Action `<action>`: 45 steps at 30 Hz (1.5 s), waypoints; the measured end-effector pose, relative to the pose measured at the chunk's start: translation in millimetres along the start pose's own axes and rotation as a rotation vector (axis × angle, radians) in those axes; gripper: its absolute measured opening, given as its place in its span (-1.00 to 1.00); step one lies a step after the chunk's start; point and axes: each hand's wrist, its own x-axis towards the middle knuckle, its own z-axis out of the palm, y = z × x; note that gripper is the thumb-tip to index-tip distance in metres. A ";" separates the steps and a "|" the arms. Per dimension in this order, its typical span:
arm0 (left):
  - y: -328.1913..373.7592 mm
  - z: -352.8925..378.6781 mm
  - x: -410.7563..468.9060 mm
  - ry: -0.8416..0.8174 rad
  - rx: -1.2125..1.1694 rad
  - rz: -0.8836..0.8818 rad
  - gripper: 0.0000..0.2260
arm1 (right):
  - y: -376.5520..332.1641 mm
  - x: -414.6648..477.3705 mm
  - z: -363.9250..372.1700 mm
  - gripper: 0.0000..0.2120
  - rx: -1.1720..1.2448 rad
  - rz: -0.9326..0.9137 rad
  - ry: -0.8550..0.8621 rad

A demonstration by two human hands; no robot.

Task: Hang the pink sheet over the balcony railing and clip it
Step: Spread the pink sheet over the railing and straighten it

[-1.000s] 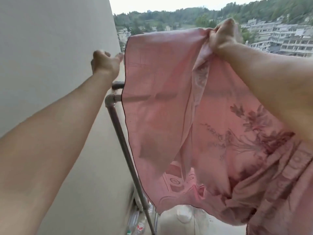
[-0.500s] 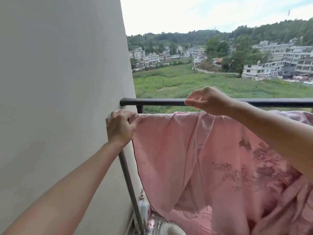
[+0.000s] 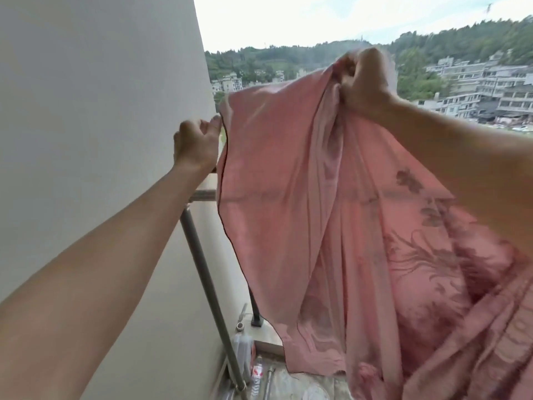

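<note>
Head view, left hand point(image 3: 197, 144) pinching pink sheet point(image 3: 288, 203) edge, right hand point(image 3: 364, 82) gripping bunched top, railing point(image 3: 203, 195) mostly covered, bottles point(image 3: 256, 373) below

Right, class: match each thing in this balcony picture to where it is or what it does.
1 right hand
2 left hand
3 grey pole
4 plastic bottle

A on the floor
B bunches the pink sheet at its top
C pinches the sheet's left edge
D slants up beside the wall

Pairs: 1-B, 2-C, 3-D, 4-A

2 hands point(image 3: 196, 145) point(image 3: 363, 82) aloft, apparently fisted
</note>
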 end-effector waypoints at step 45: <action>-77.3 -12.3 1.5 -0.244 0.055 -0.231 -0.76 | -7.7 -126.0 20.6 -0.49 -0.169 -0.165 -0.620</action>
